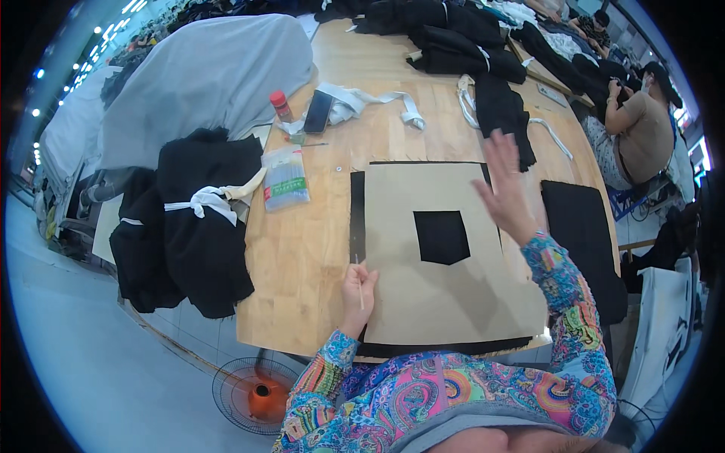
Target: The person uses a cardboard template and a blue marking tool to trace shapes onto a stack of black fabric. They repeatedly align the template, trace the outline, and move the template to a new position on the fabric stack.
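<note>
A large tan cardboard template (pixel 393 302) lies on black fabric (pixel 357 219), which shows along its left, far and near edges. Through the pocket-shaped cut-out in the template, more black fabric is visible. At the template's left edge, my left hand (pixel 356 296) is closed around a thin pale pen-like stick (pixel 361 291). My right hand (pixel 504 185) is raised over the upper right edge of the template, its fingers stretched out and holding nothing. Whether its palm touches anything I cannot tell.
Tied black fabric bundles (pixel 200 257) stand at the left table edge. A plastic packet (pixel 285 179), red-capped bottle (pixel 280 106), phone (pixel 319 112) and white cloth strips (pixel 355 102) lie beyond. Folded black fabric (pixel 578 226) is at right. A person (pixel 642 128) sits far right.
</note>
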Demonstrator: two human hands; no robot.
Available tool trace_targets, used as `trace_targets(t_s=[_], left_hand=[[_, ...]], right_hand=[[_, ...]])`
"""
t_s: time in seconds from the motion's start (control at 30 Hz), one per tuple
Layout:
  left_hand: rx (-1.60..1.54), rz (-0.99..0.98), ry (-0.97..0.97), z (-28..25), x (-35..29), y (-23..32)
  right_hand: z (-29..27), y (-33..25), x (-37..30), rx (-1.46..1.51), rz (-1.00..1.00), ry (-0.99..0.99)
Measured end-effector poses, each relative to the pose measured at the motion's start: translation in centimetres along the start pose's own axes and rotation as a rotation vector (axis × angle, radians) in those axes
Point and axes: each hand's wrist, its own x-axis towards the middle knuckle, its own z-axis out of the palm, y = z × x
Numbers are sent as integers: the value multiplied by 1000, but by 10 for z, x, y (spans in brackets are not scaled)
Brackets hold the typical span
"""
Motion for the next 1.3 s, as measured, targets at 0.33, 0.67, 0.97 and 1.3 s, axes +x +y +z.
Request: trace_targets(t_s=[0.33,0.67,0.97,1.3], left_hand=[[225,51,-111,3,26,16],[208,60,-81,2,22,-1],[274,47,-63,3,21,-1],[301,62,-55,5,22,-4]], right_hand=[[161,-49,15,126,-17,-579],[194,-51,13,159,44,-635],[197,-50,13,160,48,-637],[199,-47,13,158,48,-630]])
